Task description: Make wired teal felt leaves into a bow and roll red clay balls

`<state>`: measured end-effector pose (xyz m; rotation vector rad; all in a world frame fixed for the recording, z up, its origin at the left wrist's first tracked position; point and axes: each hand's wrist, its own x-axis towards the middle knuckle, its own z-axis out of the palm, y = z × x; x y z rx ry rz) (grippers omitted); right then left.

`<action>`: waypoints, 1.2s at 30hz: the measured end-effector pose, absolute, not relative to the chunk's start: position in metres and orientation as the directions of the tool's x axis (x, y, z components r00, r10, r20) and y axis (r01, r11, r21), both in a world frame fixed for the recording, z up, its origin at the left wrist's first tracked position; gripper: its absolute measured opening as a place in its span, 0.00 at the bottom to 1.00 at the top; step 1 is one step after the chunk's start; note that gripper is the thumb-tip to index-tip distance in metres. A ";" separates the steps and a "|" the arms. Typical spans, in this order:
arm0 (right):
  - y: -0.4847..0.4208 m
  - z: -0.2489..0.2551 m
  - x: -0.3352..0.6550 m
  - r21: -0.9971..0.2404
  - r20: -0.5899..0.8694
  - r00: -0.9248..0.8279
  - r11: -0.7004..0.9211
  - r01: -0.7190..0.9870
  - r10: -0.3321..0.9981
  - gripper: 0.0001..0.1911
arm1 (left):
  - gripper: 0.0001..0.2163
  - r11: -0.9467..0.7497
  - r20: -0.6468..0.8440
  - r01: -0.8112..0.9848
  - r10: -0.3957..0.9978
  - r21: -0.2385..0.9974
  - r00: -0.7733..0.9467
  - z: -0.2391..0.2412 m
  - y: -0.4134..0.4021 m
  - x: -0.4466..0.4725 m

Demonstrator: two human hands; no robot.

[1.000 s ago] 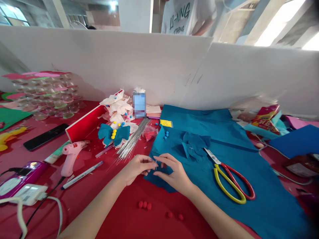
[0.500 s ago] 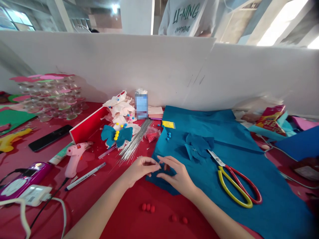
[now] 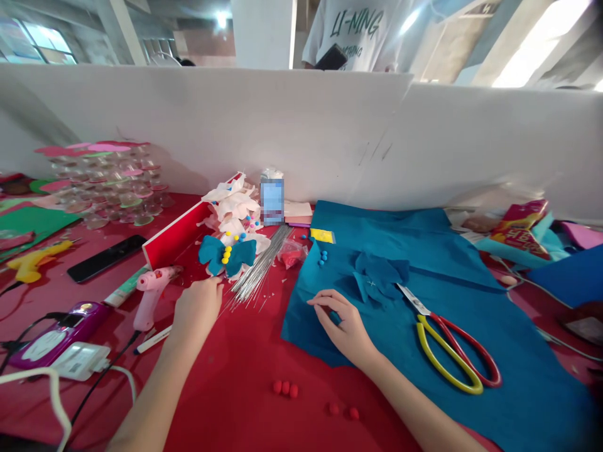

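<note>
My left hand (image 3: 196,309) is out to the left over the red table, fingers curled, close to the pink glue gun (image 3: 151,295) and just below the teal felt bow with yellow beads (image 3: 227,254); whether it holds anything is hidden. My right hand (image 3: 343,323) rests on the near edge of the teal felt sheet (image 3: 424,326), thumb and fingers pinched together on something too small to name. A bundle of thin metal wires (image 3: 260,267) lies between the two hands. A folded teal felt piece (image 3: 379,276) lies beyond the right hand.
Scissors with red and yellow handles (image 3: 447,342) lie on the felt at right. Small red balls (image 3: 285,388) sit near the front. A white pen (image 3: 153,339), a black phone (image 3: 106,258), a purple device (image 3: 56,326), cables and a yellow glue gun (image 3: 35,262) fill the left. A person stands behind the white partition (image 3: 306,132).
My left hand has left the right hand and moved left toward the glue gun and the bow. The right hand stays pinched on the felt edge.
</note>
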<state>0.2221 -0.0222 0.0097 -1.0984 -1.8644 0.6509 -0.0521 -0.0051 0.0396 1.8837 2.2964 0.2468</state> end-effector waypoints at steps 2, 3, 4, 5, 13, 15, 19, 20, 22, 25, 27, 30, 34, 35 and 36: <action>-0.022 0.010 0.223 -0.768 0.406 -0.237 0.470 0.435 0.883 0.10 | 0.15 0.205 -0.040 0.966 0.979 0.160 -0.201 0.037 0.004 -0.061; -0.023 0.010 0.223 -0.769 0.405 -0.234 0.468 0.436 0.884 0.10 | 0.15 0.199 -0.052 0.971 0.980 0.133 -0.194 0.036 0.009 -0.063; -0.023 0.010 0.224 -0.769 0.404 -0.233 0.466 0.437 0.885 0.11 | 0.15 0.191 -0.062 0.976 0.981 0.108 -0.185 0.034 0.012 -0.063; -0.023 0.009 0.224 -0.769 0.403 -0.233 0.466 0.438 0.885 0.11 | 0.15 0.180 -0.070 0.980 0.982 0.085 -0.174 0.032 0.014 -0.061; -0.024 0.008 0.225 -0.770 0.398 -0.238 0.463 0.438 0.886 0.11 | 0.20 0.098 -0.163 0.994 0.981 -0.048 -0.105 0.037 -0.004 -0.047; -0.024 0.007 0.225 -0.774 0.389 -0.241 0.457 0.437 0.889 0.11 | 0.21 0.102 -0.198 0.993 0.974 -0.057 -0.111 0.039 -0.013 -0.048; -0.025 0.005 0.223 -0.782 0.366 -0.259 0.446 0.436 0.894 0.11 | 0.22 0.130 -0.245 0.989 0.959 -0.070 -0.143 0.040 -0.028 -0.051; -0.025 0.004 0.223 -0.783 0.362 -0.264 0.445 0.435 0.894 0.11 | 0.22 0.136 -0.249 0.988 0.957 -0.072 -0.150 0.040 -0.031 -0.051; -0.025 0.004 0.222 -0.782 0.358 -0.270 0.445 0.436 0.894 0.12 | 0.23 0.145 -0.252 0.987 0.954 -0.076 -0.160 0.039 -0.035 -0.052; -0.026 0.004 0.223 -0.777 0.363 -0.270 0.449 0.441 0.892 0.12 | 0.23 0.154 -0.253 0.985 0.953 -0.077 -0.169 0.037 -0.038 -0.053; -0.026 0.005 0.223 -0.773 0.369 -0.268 0.454 0.443 0.890 0.12 | 0.24 0.160 -0.246 0.984 0.954 -0.076 -0.174 0.037 -0.038 -0.054; -0.025 0.004 0.223 -0.771 0.370 -0.270 0.456 0.444 0.889 0.12 | 0.25 0.170 -0.219 0.983 0.959 -0.069 -0.181 0.036 -0.036 -0.055; -0.024 0.002 0.223 -0.761 0.388 -0.281 0.477 0.440 0.878 0.12 | 0.21 0.181 -0.120 0.983 0.976 -0.033 -0.184 0.035 -0.031 -0.042; -0.024 0.001 0.223 -0.756 0.393 -0.286 0.484 0.440 0.874 0.12 | 0.21 0.172 -0.088 0.985 0.981 -0.014 -0.172 0.035 -0.030 -0.036; -0.024 0.001 0.223 -0.752 0.398 -0.290 0.490 0.441 0.870 0.12 | 0.21 0.155 -0.050 0.988 0.987 0.003 -0.155 0.034 -0.028 -0.031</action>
